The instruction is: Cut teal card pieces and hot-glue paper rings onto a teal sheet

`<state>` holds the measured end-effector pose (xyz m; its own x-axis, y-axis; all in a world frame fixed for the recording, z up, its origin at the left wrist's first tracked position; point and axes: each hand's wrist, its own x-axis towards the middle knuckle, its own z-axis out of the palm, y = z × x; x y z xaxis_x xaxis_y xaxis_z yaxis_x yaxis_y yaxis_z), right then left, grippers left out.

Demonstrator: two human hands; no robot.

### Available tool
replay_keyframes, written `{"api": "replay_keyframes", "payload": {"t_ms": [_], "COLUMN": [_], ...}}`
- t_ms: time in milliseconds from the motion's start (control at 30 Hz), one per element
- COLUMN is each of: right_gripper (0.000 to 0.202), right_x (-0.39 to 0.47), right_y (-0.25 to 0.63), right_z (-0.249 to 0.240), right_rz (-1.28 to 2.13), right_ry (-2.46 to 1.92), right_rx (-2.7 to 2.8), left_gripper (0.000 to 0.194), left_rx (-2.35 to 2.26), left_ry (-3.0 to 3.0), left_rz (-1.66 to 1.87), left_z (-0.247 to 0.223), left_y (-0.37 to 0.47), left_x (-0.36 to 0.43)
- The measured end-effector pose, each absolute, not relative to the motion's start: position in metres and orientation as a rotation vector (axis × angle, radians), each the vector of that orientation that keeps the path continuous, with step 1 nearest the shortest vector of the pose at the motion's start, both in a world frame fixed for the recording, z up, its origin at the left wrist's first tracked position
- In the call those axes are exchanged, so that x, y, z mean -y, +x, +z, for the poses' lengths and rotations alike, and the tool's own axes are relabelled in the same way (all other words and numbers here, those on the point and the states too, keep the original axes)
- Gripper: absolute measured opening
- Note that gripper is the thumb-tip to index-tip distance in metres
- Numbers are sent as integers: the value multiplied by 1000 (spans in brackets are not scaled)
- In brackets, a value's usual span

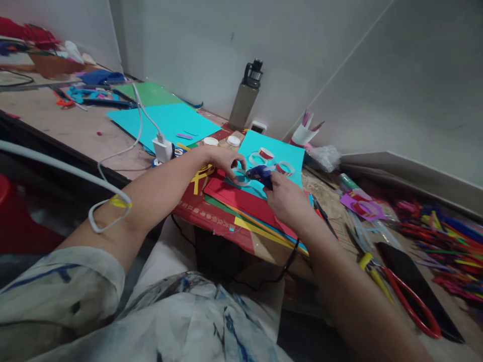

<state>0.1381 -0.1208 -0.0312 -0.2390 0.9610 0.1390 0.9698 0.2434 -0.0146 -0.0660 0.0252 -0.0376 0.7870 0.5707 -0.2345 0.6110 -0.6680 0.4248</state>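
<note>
My right hand (285, 196) is wrapped round a dark blue hot glue gun (260, 173), its nozzle pointing left. My left hand (225, 160) has its fingers curled at the edge of a white ring (241, 182), right by the nozzle. The ring rests on or just above a turquoise sheet (290, 150). Beyond it on the same sheet are another white ring with red on it (265, 153) and one more red-and-white ring (284, 168). Red sheets (241, 198) lie under my hands, over green, yellow and blue ones.
A grey bottle (244, 98) stands at the wall beside a white cup of pens (303, 134). A white cable and plug (163, 148) cross near my left arm. At right lie red-handled scissors (411, 301), pliers (372, 271), a black phone (418, 291) and coloured pipe cleaners (449, 246).
</note>
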Motion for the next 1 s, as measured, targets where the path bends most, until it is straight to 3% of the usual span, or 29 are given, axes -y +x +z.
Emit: {"api": "replay_keyframes", "payload": {"t_ms": [367,600,733,900,1000], "right_gripper": [26,26,28,39,29], "right_x": [127,129,127,120,117], "right_y": [149,145,146,151,150], "right_z": [-31,-35,-37,-46,-52], "right_rz": [102,171,267,615,862], "right_ry": [-1787,-1789,-1716,-1525,-1424], "right_rx": [2149,2117,2030,1638,1281], "left_gripper": [90,83,84,51,48], "left_rx": [-884,-895,-925,-1134,-1106], "left_ry": [2455,2473,2479,2444,2391], "left_rz": [-107,-122,45,471,421], "left_z": [-30,-31,-25,-11,-4], "left_y": [-67,-69,-72,-73,-71], "left_x": [-21,-23,-22,-15,-7]}}
